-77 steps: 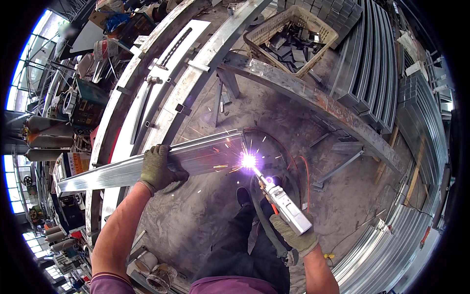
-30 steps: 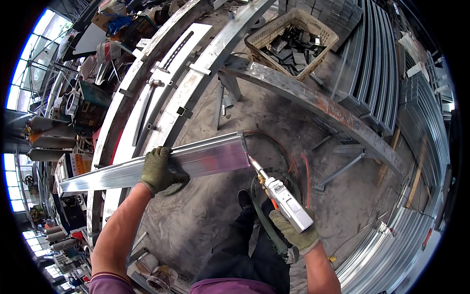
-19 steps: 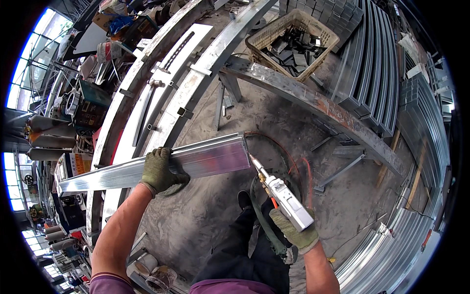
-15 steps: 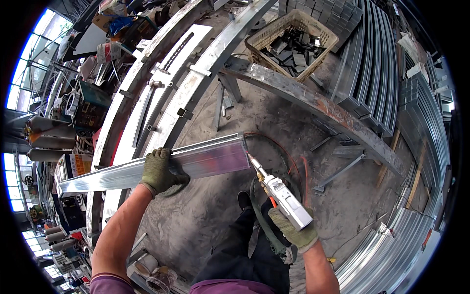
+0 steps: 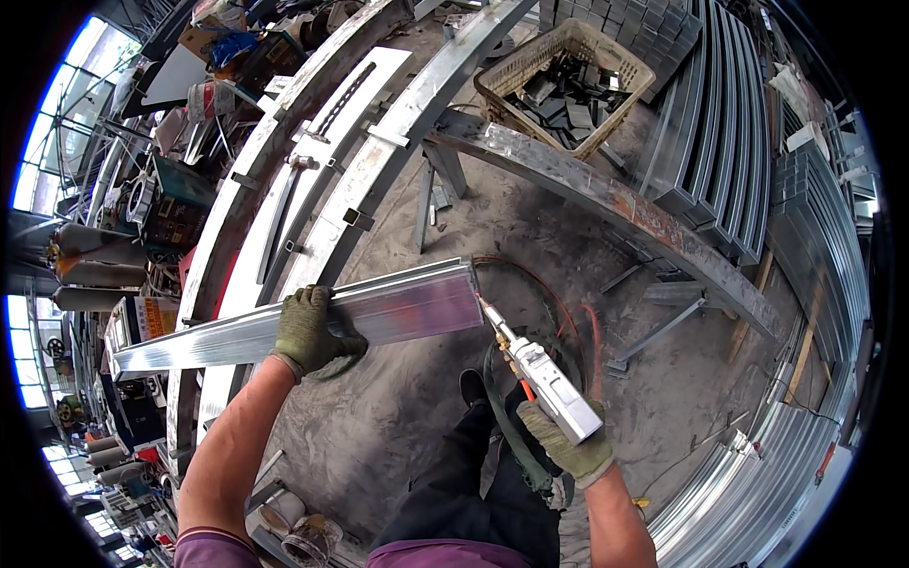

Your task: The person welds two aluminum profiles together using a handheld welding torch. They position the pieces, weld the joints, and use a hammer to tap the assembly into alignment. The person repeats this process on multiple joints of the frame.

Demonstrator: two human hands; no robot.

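A long shiny metal profile [image 5: 417, 305] lies across the near end of the steel frame, its right end sticking out over the floor. My left hand [image 5: 311, 331], in a green work glove, is closed over its near side with the thumb pointing right. In my gloved right hand [image 5: 570, 445] is a silver handheld welding torch [image 5: 549, 379], gripped from below at its rear. The torch's narrow tip points up and left and is at or close to the profile's right end; whether it touches I cannot tell. The fingers under the torch are partly hidden.
Long steel beams [image 5: 379, 180] run to the far side, with a hammer [image 5: 301, 163] on a white strip. Behind a rusty beam [image 5: 625, 204] stands a crate [image 5: 630, 71] of metal offcuts. Stacked steel tubes [image 5: 720, 142] fill the right. An orange hose [image 5: 595, 350] loops over the floor.
Almost nothing differs. The rear of the torch and my right hand have shifted very slightly; my left hand and the profile stay in place.
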